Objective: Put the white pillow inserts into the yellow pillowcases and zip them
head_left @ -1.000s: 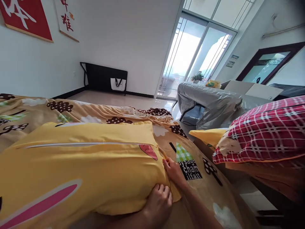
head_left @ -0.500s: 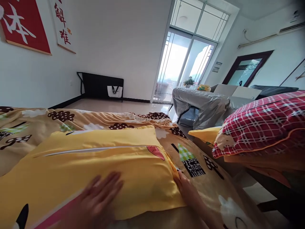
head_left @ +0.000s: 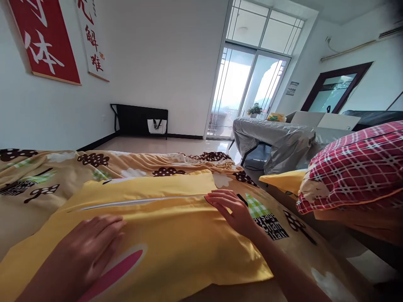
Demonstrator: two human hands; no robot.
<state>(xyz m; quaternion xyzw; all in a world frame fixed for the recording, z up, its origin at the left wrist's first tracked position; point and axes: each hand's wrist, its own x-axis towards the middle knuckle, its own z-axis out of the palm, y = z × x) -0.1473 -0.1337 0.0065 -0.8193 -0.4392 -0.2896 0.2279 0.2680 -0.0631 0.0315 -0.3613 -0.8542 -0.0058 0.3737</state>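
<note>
A yellow pillowcase (head_left: 176, 235) lies spread on a patterned blanket (head_left: 19, 214), with a long pale zipper or slit (head_left: 132, 202) across its far part. A pink shape (head_left: 121, 272) is printed near its front. My left hand (head_left: 91, 247) rests palm down on the left half of the cloth, fingers stretched out. Over the right end of the pale line is my right hand (head_left: 231, 209), its fingers extended and lightly bent, touching the fabric. Neither hand grips anything that I can see.
At the right, a red plaid pillow (head_left: 359, 167) sits on orange fabric, beside another yellow cloth corner (head_left: 283, 181). Behind stands a table under grey plastic (head_left: 277, 134), with a plant (head_left: 254, 110) and open boxes. A black folded frame (head_left: 135, 121) leans by the wall.
My right hand has gone from the pillowcase's right edge up to the end of the pale line. My left hand has shifted left. The near right corner lies farther out, and more pink print shows.
</note>
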